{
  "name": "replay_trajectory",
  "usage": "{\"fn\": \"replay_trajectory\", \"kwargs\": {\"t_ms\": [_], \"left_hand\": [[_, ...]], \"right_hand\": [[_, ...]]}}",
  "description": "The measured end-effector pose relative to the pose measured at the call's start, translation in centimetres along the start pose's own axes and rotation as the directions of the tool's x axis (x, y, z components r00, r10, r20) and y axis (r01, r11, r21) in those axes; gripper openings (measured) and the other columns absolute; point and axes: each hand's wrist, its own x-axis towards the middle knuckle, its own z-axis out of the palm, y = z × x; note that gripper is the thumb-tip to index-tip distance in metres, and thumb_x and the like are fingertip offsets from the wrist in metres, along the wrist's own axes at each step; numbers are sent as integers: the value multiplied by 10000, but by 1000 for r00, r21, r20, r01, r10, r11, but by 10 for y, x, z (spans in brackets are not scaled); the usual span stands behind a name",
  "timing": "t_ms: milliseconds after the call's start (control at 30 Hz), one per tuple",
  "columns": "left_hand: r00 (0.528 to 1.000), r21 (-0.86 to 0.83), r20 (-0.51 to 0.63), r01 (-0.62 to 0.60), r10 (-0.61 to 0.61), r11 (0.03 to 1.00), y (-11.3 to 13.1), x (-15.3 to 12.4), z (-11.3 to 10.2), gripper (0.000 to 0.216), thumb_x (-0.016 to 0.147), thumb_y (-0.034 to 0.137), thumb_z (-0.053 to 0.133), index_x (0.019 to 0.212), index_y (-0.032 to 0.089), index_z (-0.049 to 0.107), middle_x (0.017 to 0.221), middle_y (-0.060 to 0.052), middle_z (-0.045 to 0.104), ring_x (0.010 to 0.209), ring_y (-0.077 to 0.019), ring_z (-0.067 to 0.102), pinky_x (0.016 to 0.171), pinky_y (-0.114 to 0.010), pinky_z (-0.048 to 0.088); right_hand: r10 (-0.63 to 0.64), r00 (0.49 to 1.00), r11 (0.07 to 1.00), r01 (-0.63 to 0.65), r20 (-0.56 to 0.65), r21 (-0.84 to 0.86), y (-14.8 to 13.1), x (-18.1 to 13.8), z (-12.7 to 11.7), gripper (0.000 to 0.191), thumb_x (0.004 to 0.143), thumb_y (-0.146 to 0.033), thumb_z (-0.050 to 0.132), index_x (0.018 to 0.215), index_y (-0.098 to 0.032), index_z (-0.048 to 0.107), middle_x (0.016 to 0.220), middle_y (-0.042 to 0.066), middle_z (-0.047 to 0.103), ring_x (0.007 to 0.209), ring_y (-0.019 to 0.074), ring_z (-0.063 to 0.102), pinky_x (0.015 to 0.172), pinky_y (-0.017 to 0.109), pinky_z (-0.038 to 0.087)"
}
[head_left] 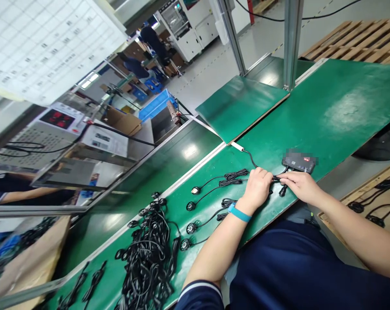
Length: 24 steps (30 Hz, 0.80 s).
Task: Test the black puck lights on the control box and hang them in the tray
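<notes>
My left hand (258, 187), with a blue-green wristband (240, 212), is closed around a black cable connector (275, 178). From the other side, the fingers of my right hand (300, 186) pinch the same joint; their exact grip is partly hidden. Just beyond my right hand lies a black box (298, 163) with a lit red display. A loose black connector (282, 190) hangs below the joint. To the left, several black cables with round heads (190, 206) lie side by side, their bundled coils (236, 174) near my left hand. A white connector (237, 147) on a black cord lies beyond it.
A large tangled pile of black cables (148, 258) covers the left part of the green bench (314, 116). A raised green board (243, 105) and metal posts (291, 47) stand at the back. More cables lie in a cardboard-lined box (366, 193) at right. Co-workers (154, 43) are far off.
</notes>
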Motion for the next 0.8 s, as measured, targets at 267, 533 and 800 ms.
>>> {"fn": "replay_trajectory", "kwargs": {"t_ms": [267,533,800], "left_hand": [[1000,6,14,-20,20,1000,0,1,1,329,1065,249,389,869,187,646,853,-81,648,929,-236,522,801,-387,361],[979,-253,200,14,38,967,-12,9,-4,233,1025,235,511,911,176,705,812,-69,716,831,-211,602,824,-353,399],[991,-298,132,47,-8,954,-2,4,0,232,1028,295,511,1006,190,717,915,-77,739,928,-225,632,886,-363,439]], "right_hand": [[1,1000,1000,-1,1,3,2,-1,0,300,1014,-326,514,1118,-211,771,1003,61,781,882,226,744,835,358,606],[-194,973,974,176,-122,-139,4,-12,12,259,1029,-259,540,1137,-232,774,1086,62,773,954,236,742,878,400,622],[-245,962,962,225,-122,-155,6,-10,17,240,1030,-235,558,1170,-242,753,1094,58,769,950,221,740,880,390,630]]}}
